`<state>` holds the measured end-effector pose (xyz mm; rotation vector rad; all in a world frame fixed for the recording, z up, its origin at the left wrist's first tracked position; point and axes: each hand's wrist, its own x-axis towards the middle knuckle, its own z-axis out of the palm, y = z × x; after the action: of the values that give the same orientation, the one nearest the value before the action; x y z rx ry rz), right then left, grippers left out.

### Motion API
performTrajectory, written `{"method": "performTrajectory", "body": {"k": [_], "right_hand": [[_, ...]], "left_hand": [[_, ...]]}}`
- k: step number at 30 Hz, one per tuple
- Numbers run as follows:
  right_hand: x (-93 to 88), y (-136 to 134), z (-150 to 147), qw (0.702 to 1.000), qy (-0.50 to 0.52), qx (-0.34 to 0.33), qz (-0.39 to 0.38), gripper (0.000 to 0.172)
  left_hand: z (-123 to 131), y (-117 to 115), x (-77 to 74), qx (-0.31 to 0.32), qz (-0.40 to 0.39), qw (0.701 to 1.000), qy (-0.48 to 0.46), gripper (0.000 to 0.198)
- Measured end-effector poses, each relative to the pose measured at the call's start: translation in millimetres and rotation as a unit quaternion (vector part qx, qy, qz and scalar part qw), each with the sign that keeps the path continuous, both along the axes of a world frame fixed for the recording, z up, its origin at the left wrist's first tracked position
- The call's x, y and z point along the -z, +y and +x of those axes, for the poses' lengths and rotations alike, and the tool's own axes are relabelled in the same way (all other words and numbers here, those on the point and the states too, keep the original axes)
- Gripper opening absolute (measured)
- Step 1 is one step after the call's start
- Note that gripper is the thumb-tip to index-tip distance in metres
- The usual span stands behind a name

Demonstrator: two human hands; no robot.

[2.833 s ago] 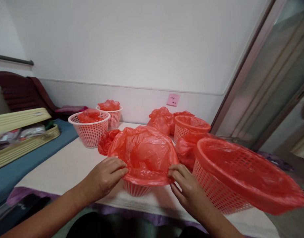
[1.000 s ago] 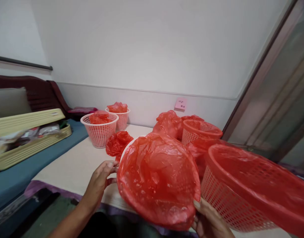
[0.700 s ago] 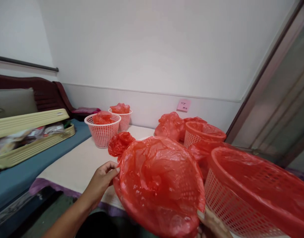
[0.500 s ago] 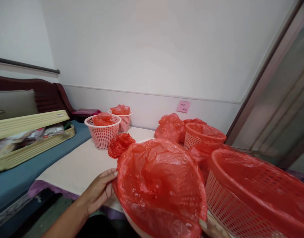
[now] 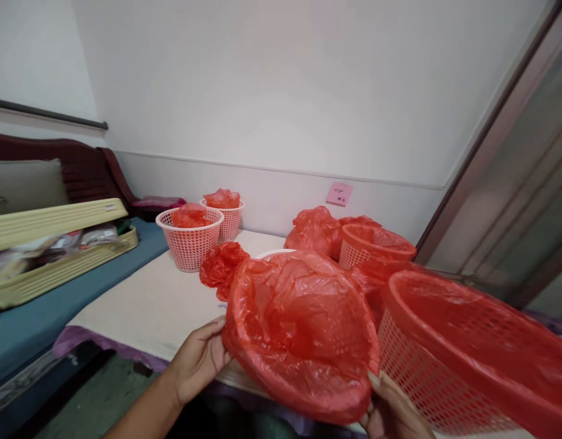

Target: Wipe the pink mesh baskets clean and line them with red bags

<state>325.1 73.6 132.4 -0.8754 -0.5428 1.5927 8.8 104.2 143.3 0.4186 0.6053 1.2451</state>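
A basket lined with a red plastic bag tilts toward me at the table's front, its mouth facing up and the bag folded over its rim. My left hand grips the bag at the left side of the rim, thumb outside. At the lower right, my right hand pinches the bag's edge against the rim between thumb and fingers. The basket's wall is almost wholly covered by the bag. A crumpled red plastic bag lies just beyond, to the left.
Two pale baskets with red bags inside stand at the back left. On the right are a large bag-lined basket and a smaller one, near a bunched red bag. A pink note is on the wall.
The bag now lies over the near rim, where pale basket showed before. The basket has tilted and shifted slightly. My right hand has come further into view, and my left moved slightly right.
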Motion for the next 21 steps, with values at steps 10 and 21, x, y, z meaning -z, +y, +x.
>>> {"method": "performTrajectory", "body": {"k": [10, 21], "right_hand": [[-15.6, 4, -20, 0.999, -0.002, 0.036, 0.004, 0.032], [-16.6, 7, -27, 0.999, 0.009, 0.031, 0.012, 0.033]], "left_hand": [[16, -27, -19.9, 0.034, -0.016, 0.993, 0.108, 0.020], [16, -23, -23.9, -0.079, -0.014, 0.987, 0.137, 0.021]]}}
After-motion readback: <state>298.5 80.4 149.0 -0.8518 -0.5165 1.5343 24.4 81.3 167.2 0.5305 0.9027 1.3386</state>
